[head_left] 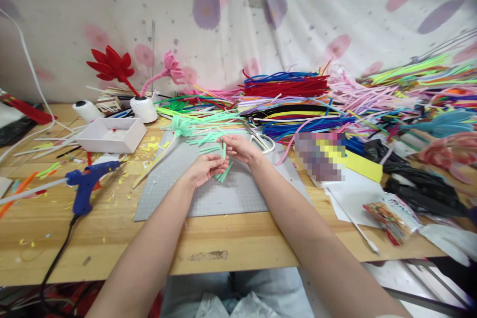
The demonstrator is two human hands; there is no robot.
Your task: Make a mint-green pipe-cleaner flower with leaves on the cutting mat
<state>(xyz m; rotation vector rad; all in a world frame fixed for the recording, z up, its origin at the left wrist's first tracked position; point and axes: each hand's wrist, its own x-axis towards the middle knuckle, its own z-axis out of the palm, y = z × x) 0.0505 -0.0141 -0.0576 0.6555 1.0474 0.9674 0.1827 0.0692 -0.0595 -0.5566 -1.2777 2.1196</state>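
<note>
My left hand (206, 170) and my right hand (238, 149) meet over the grey cutting mat (238, 201), both closed in a pinch. Between them is a folded mint-green pipe cleaner (222, 150), its upper part at my right fingertips and its lower end by my left fingers. More short green pieces (224, 175) show just below the fingers; I cannot tell whether they are held or lie on the mat. Other cut mint-green pieces (209, 149) lie behind my hands. A mint-green flower (181, 125) on a pale stem rests at the mat's left, and scissors (264, 143) lie beyond my right hand.
A blue glue gun (86, 184) lies left, its cord over the table edge. Behind it stands a white box (112, 135). Red and pink flowers rise from a white spool (143, 109). Coloured pipe cleaners (285, 87) are heaped along the back; paper (356, 198) and a snack packet (393, 216) lie right.
</note>
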